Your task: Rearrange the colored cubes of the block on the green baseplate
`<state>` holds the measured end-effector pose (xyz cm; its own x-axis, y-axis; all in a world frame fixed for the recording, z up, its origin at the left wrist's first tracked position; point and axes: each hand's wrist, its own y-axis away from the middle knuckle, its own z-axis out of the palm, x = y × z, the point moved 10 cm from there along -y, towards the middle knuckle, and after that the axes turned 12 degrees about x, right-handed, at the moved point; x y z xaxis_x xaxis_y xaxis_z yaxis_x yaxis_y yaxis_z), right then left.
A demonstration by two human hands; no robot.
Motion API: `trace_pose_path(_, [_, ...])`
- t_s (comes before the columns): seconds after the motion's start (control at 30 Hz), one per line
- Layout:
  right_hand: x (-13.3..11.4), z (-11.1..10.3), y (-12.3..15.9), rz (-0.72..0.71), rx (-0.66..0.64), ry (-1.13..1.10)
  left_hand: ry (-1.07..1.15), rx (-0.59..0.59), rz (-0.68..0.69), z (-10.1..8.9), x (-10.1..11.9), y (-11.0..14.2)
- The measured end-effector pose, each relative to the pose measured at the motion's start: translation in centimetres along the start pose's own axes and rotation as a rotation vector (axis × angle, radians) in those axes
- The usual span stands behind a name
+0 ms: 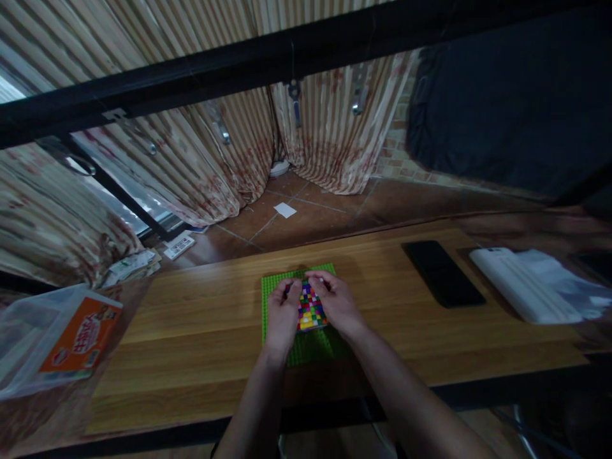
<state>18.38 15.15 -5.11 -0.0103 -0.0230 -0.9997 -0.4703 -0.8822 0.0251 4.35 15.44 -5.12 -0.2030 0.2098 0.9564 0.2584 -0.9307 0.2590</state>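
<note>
A green studded baseplate (270, 282) lies on the wooden table. On it is a block of small toy bricks (310, 312) in many colours, with red, yellow, purple, white and green among them. My left hand (284, 309) curls round the block's left side, thumb on its far left part. From the other side my right hand (335, 299) grips it, thumb and fingers bent over the far right edge. Both hands cover the block's sides and far edge, so what lies under the fingertips is hidden.
A black phone (444, 274) lies on the table (201, 325) to the right. Beyond it are a white packet (526, 284) and clear plastic wrapping (561, 280). At the left stands a clear plastic box (36, 319) with an orange label. Dark metal bars cross the view above the table.
</note>
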Motion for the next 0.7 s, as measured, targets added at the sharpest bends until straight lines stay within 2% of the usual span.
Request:
trace_pose_path(0.23, [-0.6, -0.1, 0.0, -0.003, 0.001, -0.031, -0.014, -0.006, 0.045, 0.1, 0.1, -0.3])
trace_pose_path(0.4, [-0.2, -0.3, 0.2, 0.027, 0.003, -0.077, 0.019, -0.006, 0.028, 0.1, -0.3, -0.4])
trace_pose_path(0.57, [0.4, -1.7, 0.5, 0.089, 0.059, -0.141, 0.076, 0.041, -0.022, -0.6, -0.6, -0.3])
trace_pose_path(0.7, [0.7, -2.7, 0.9, 0.156, 0.100, -0.224, 0.085, 0.093, 0.010, -1.4, 0.0, -0.2])
